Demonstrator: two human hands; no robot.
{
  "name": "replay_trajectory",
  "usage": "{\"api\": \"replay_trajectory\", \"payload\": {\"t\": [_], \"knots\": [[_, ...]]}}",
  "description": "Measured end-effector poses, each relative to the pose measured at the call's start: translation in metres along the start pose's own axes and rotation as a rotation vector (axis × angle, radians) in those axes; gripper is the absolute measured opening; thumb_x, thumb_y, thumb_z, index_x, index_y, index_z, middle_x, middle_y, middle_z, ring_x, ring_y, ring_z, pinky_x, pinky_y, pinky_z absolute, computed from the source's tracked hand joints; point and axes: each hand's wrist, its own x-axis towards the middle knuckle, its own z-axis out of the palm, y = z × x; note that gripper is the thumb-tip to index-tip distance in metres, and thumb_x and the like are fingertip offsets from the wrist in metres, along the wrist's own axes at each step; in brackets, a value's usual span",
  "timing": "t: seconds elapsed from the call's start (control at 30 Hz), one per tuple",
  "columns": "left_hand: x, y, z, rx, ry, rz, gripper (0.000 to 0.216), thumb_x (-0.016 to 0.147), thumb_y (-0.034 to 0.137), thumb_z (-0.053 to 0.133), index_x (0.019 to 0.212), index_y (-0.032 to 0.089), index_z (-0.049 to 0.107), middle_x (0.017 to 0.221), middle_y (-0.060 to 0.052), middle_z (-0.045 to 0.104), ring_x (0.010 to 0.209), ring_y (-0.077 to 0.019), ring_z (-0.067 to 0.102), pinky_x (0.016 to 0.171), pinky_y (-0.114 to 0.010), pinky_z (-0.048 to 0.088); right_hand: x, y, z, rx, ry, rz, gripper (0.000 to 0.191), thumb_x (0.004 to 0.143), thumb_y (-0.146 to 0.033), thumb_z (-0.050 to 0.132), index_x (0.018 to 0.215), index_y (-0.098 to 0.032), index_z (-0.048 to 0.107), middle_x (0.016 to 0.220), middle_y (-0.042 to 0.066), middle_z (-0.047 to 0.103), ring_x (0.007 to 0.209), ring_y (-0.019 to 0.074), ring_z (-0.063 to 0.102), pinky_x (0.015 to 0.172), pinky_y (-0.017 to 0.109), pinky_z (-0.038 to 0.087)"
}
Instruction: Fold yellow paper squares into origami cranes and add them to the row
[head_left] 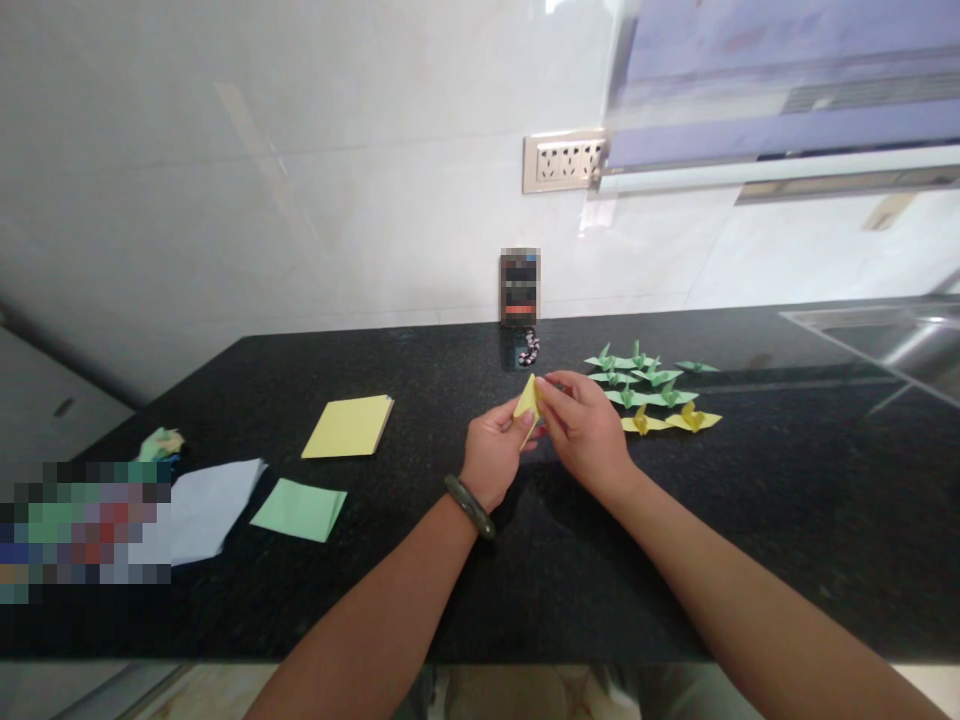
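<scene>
A small folded piece of yellow origami paper point(528, 397) is held up over the dark countertop. My left hand point(496, 445) pinches its lower part between thumb and fingers. My right hand point(583, 422) is closed on its right edge, and those fingers hide part of the folds. To the right of my hands stand several green paper cranes point(622, 378) in rows. Nearer me are two yellow paper cranes point(691, 417), side by side. A stack of yellow paper squares point(349, 427) lies left of my hands, with green paper point(300, 510) in front of it.
White sheets point(210, 510) and a blurred colourful item point(90, 530) lie at the left, near crumpled paper point(161, 444). A phone point(520, 287) leans on the wall, with a beaded strap point(529, 348) before it. The sink point(900, 340) is at far right. A socket panel point(564, 161) is on the wall.
</scene>
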Motion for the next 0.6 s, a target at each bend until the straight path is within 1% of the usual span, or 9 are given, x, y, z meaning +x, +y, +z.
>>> {"api": "replay_trajectory", "payload": {"t": [0.13, 0.27, 0.43, 0.5, 0.6], "knots": [[0.0014, -0.0013, -0.0015, 0.018, 0.031, 0.067, 0.033, 0.071, 0.027, 0.065, 0.103, 0.018, 0.066, 0.084, -0.003, 0.070, 0.069, -0.0116, 0.062, 0.062, -0.022, 0.050, 0.0005, -0.0051, 0.0007, -0.019, -0.025, -0.050, 0.030, 0.087, -0.024, 0.043, 0.109, -0.019, 0.062, 0.105, 0.012, 0.061, 0.093, 0.0237, 0.054, 0.080, 0.037, 0.047], [0.0028, -0.0036, -0.0024, 0.017, 0.037, 0.095, 0.032, 0.070, 0.028, 0.066, 0.100, 0.017, 0.067, 0.085, -0.003, 0.069, 0.068, -0.0117, 0.061, 0.065, -0.024, 0.050, 0.0007, -0.0063, 0.0011, -0.003, -0.003, -0.040, 0.034, 0.086, -0.024, 0.043, 0.116, -0.018, 0.057, 0.105, 0.013, 0.060, 0.096, 0.0250, 0.053, 0.080, 0.039, 0.047], [0.0033, -0.0057, -0.0030, 0.039, 0.030, 0.107, 0.033, 0.071, 0.028, 0.065, 0.103, 0.020, 0.066, 0.091, -0.003, 0.069, 0.073, -0.0129, 0.062, 0.069, -0.026, 0.051, 0.0005, -0.0059, 0.0016, -0.012, -0.002, -0.051, 0.030, 0.085, -0.024, 0.045, 0.112, -0.021, 0.059, 0.105, 0.012, 0.060, 0.094, 0.0241, 0.054, 0.080, 0.038, 0.047], [0.0030, -0.0056, -0.0034, 0.062, 0.032, 0.116, 0.032, 0.072, 0.027, 0.063, 0.104, 0.021, 0.066, 0.091, -0.002, 0.069, 0.073, -0.0128, 0.062, 0.069, -0.026, 0.051, 0.0004, -0.0061, 0.0017, 0.025, 0.023, -0.028, 0.029, 0.084, -0.022, 0.046, 0.110, -0.021, 0.060, 0.102, 0.011, 0.059, 0.092, 0.0229, 0.055, 0.079, 0.038, 0.048], [0.0021, -0.0049, -0.0033, 0.118, 0.051, 0.125, 0.030, 0.074, 0.026, 0.061, 0.103, 0.022, 0.067, 0.088, -0.002, 0.070, 0.074, -0.0122, 0.062, 0.066, -0.023, 0.050, -0.0005, -0.0068, 0.0012, 0.087, 0.051, 0.028, 0.024, 0.083, -0.021, 0.048, 0.101, -0.018, 0.064, 0.095, 0.011, 0.059, 0.089, 0.0215, 0.055, 0.077, 0.036, 0.049]]}}
